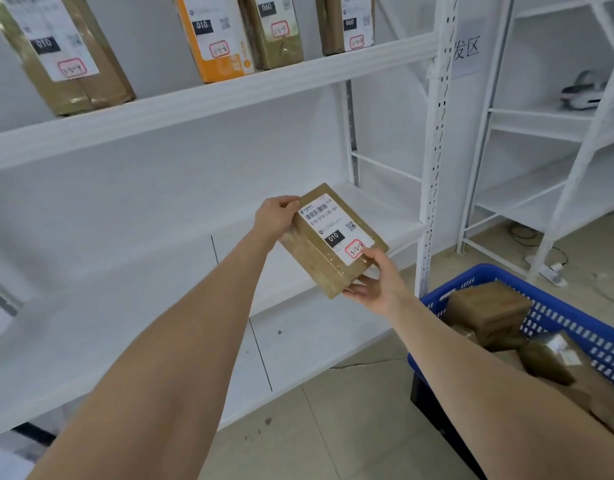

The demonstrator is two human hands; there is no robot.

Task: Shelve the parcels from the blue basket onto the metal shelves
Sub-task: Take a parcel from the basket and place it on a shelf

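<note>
A flat brown cardboard parcel (328, 244) with a white shipping label is held in the air in front of the white metal shelves (208, 98). My left hand (276, 216) grips its upper left corner. My right hand (374, 282) holds its lower right corner, thumb on the label and fingers underneath. The parcel is tilted, label facing me, over the bare middle shelf (132, 323). The blue basket (555, 317) stands at the lower right with several brown parcels (489, 313) inside.
On the upper shelf stand several labelled parcels, brown ones (66, 64) and an orange one (212, 36). A perforated white upright post (437, 143) bounds the shelf on the right. Beyond it stands a second white rack (541, 126) holding a grey device (581, 90). Cables lie on the tiled floor.
</note>
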